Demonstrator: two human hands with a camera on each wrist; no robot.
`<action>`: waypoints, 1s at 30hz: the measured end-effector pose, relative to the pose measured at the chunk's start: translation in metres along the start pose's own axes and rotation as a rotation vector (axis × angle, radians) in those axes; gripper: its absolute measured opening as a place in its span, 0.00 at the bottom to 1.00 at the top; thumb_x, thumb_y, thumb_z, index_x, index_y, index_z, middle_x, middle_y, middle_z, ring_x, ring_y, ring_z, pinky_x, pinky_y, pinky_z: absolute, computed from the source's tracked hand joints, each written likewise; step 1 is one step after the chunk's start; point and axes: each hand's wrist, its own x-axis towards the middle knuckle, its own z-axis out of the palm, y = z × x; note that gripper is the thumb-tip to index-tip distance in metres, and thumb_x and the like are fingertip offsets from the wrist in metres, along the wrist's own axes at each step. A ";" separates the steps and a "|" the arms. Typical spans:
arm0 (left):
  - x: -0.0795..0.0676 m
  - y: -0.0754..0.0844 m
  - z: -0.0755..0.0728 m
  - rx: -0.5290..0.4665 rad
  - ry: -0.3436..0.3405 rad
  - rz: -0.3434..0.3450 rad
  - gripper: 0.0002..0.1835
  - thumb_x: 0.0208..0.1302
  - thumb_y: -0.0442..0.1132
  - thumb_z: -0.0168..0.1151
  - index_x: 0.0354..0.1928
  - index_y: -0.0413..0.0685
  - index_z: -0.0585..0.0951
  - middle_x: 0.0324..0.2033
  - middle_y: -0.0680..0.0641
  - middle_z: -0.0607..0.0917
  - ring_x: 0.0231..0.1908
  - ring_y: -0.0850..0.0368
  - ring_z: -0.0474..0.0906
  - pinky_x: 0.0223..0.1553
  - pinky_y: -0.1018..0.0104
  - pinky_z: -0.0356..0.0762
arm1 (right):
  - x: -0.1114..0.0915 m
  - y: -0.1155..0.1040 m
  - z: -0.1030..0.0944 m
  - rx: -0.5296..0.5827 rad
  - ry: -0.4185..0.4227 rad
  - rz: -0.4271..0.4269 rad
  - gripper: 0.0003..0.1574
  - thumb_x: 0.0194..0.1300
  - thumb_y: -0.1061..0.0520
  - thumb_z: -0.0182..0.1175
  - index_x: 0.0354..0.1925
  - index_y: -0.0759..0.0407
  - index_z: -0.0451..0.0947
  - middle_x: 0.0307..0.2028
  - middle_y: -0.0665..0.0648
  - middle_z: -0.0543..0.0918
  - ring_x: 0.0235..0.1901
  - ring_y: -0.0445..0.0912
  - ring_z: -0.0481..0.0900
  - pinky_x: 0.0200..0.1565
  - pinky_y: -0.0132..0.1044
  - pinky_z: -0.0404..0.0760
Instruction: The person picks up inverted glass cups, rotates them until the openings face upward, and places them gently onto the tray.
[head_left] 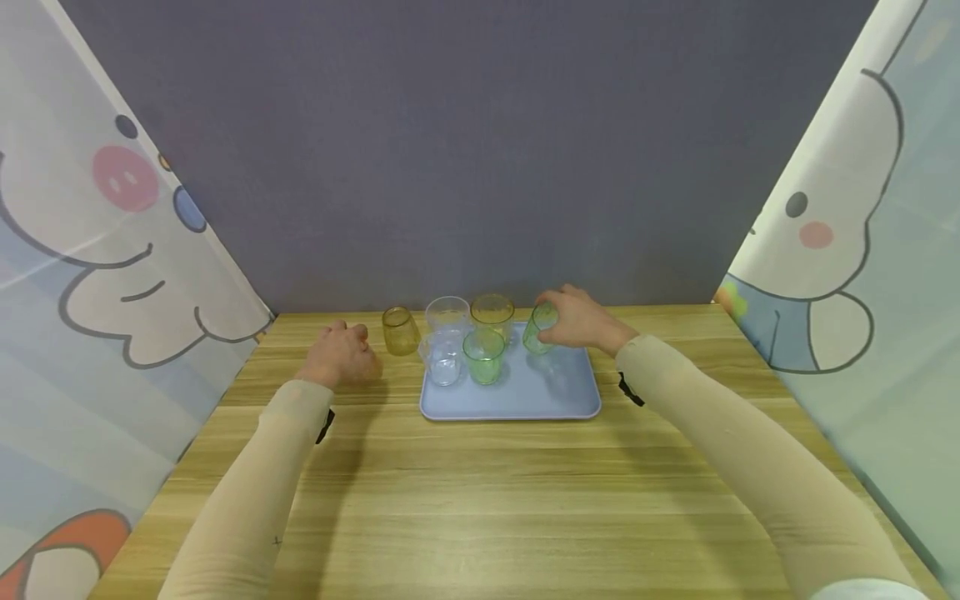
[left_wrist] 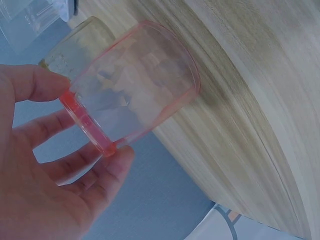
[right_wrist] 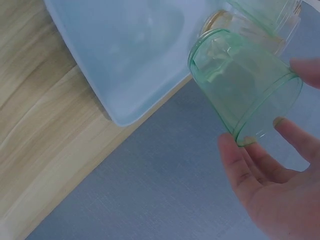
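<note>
My left hand [head_left: 341,354] is left of the tray. In the left wrist view its thumb and fingers grip a see-through pink cup [left_wrist: 145,75] by its thick red base, with the wide rim pointing away from the palm. An amber cup [head_left: 401,333] stands upside down on the table between that hand and the tray. Over the back right part of the blue tray [head_left: 525,404], my right hand [head_left: 577,318] holds a clear green cup [right_wrist: 240,80] by its rim, base toward the tray. I cannot tell whether that base touches the tray.
On the tray's left half stand another green cup [head_left: 483,358], an amber cup [head_left: 492,312] and clear glasses [head_left: 444,367], close together. A grey panel [head_left: 480,167] rises behind the wooden table [head_left: 480,500]. Printed cartoon curtains [head_left: 97,250] hang at both sides.
</note>
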 end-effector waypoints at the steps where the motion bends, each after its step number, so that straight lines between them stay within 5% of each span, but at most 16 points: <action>1: 0.000 0.000 0.000 -0.005 -0.005 0.001 0.23 0.69 0.42 0.46 0.61 0.37 0.75 0.56 0.27 0.71 0.58 0.24 0.64 0.57 0.34 0.69 | 0.001 0.000 0.000 0.002 0.001 0.005 0.43 0.59 0.46 0.66 0.71 0.56 0.69 0.66 0.68 0.67 0.66 0.66 0.65 0.60 0.65 0.70; 6: 0.002 -0.001 0.001 -0.030 -0.027 -0.006 0.24 0.69 0.41 0.45 0.62 0.36 0.74 0.57 0.27 0.70 0.60 0.24 0.62 0.59 0.33 0.67 | 0.005 0.001 0.002 0.007 0.012 0.025 0.44 0.59 0.46 0.66 0.71 0.55 0.69 0.66 0.67 0.66 0.67 0.65 0.62 0.61 0.65 0.69; 18: 0.001 0.002 0.001 -0.086 -0.025 -0.038 0.25 0.64 0.39 0.43 0.61 0.37 0.74 0.55 0.28 0.68 0.52 0.28 0.64 0.46 0.39 0.74 | 0.013 0.001 0.005 -0.001 0.048 0.033 0.44 0.59 0.46 0.64 0.72 0.57 0.69 0.63 0.67 0.67 0.61 0.62 0.64 0.57 0.62 0.70; 30: 0.003 0.002 0.003 -0.083 -0.008 -0.031 0.22 0.65 0.38 0.42 0.56 0.37 0.76 0.55 0.27 0.69 0.55 0.27 0.63 0.52 0.37 0.72 | 0.024 0.004 0.012 -0.013 0.092 0.028 0.47 0.56 0.44 0.65 0.71 0.56 0.69 0.62 0.67 0.68 0.61 0.61 0.64 0.59 0.61 0.71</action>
